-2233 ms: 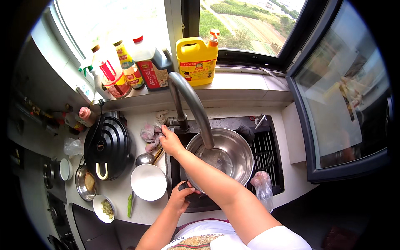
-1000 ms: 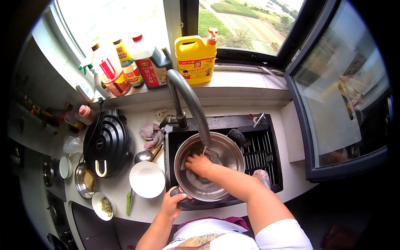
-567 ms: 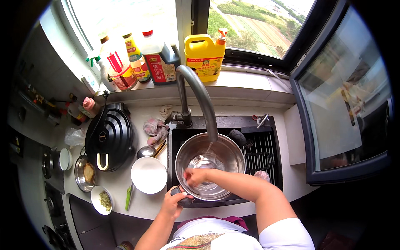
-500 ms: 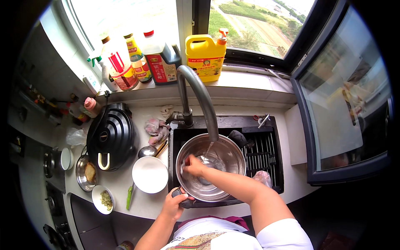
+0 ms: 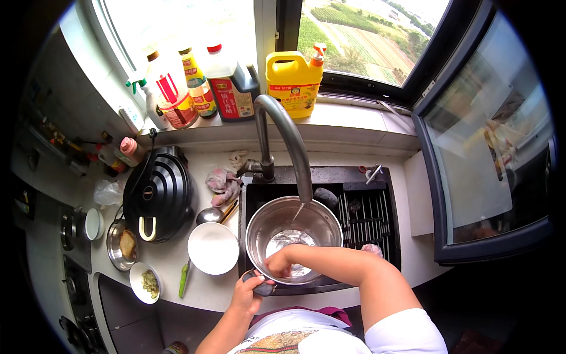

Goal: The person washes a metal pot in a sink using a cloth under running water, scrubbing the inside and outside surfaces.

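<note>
A deep stainless steel pot (image 5: pixel 329 233) sits in the dark sink, tilted a little. A thin stream of water (image 5: pixel 299 211) runs into it from the curved grey faucet (image 5: pixel 301 162), and shallow water glints on its bottom. My left hand (image 5: pixel 245 292) grips the pot's near dark-grey handle (image 5: pixel 263 287), thumb on top. Inside the pot, at its near-left wall, my right hand (image 5: pixel 279 262) is curled downward; whatever its fingers hold is hidden. The pot's other dark handle (image 5: pixel 325 198) points to the back right.
Left of the sink are a white bowl (image 5: pixel 213 248), a ladle (image 5: pixel 208 216), a crumpled cloth (image 5: pixel 223 186) and a black round appliance (image 5: pixel 158 197). A slatted rack (image 5: pixel 370 221) covers the sink's right side. Bottles and a yellow jug (image 5: pixel 293 88) line the sill; an open window sash (image 5: pixel 483 147) juts in.
My right hand has moved from the pot's left wall toward its near side. The pot has shifted slightly left, with my left hand still on the handle.
</note>
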